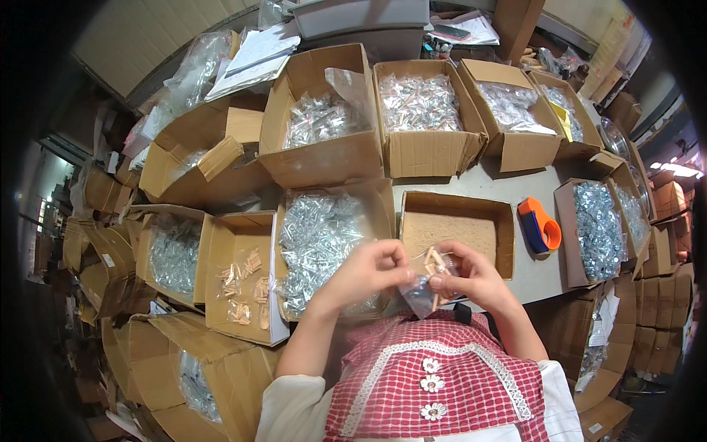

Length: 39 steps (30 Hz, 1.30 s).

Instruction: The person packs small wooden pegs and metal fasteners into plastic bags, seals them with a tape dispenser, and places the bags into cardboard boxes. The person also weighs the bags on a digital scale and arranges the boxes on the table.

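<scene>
In front of my chest, a small clear plastic bag (420,298) hangs between both hands, with several wooden dowels (434,259) at it; I cannot tell which are inside. My left hand (375,269) is closed in a pinch at the bag's left edge. My right hand (475,278) grips the bag and dowels between thumb and fingers. Just beyond them stands a shallow cardboard box (456,197) with a bare bottom. Left of my left hand is a box of shiny metal screws or pins (317,228). Farther left, another box holds small bags of wooden dowels (239,276).
Along the back stand cardboard boxes (423,155) of bagged hardware. An orange and blue tape dispenser (540,225) rests on the grey table (537,283). A box of bluish metal parts (598,228) sits at the right. Papers (254,59) lie on the back left; a grey plastic bin (361,18) is behind.
</scene>
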Tool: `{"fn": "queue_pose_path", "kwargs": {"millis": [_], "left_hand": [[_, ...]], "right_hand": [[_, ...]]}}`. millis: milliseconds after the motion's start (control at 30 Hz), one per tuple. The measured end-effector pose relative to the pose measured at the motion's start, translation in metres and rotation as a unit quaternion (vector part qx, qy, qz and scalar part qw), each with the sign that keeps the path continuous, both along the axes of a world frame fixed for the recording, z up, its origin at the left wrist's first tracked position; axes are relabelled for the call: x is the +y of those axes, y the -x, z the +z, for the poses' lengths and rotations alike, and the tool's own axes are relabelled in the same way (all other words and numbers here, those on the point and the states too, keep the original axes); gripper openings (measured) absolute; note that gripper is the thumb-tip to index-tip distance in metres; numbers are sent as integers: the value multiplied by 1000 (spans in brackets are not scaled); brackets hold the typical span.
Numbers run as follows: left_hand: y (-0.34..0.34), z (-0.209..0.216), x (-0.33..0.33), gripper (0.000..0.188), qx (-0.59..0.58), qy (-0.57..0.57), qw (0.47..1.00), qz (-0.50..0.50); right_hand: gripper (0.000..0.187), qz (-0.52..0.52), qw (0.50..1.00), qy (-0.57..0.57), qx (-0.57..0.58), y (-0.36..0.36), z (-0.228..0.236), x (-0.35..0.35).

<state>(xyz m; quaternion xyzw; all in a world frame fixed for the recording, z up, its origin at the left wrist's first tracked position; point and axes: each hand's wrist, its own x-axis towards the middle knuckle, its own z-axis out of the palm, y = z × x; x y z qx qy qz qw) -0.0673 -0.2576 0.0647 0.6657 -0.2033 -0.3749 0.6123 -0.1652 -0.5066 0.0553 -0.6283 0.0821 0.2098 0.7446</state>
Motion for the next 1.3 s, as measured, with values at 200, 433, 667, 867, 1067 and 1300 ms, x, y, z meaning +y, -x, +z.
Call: {"fn": "queue_pose_path", "kwargs": {"millis": [200,433,667,867,1067,1300], "left_hand": [[-50,-17,18,16,-256,-208,912,245],[-79,-47,40,18,-389,-262,855,220],[-40,-119,0,37,-419,-396,812,-94],[-37,-126,6,25,-469,-348,806,-95],[-33,-105,1,13,-365,-293,883,41],[-1,-50,-41,10,0,14,973,229]], "right_hand": [[57,-187,982,-30,-8,22,-14,-32],[44,-257,965,-13,-43,32,-23,-54],[51,-258,965,-53,-6,13,-28,-42],[55,-229,965,-127,-9,13,-22,-35],[57,-268,944,-190,-10,30,-25,-50],[58,-339,911,-223,-76,45,-25,-62]]}}
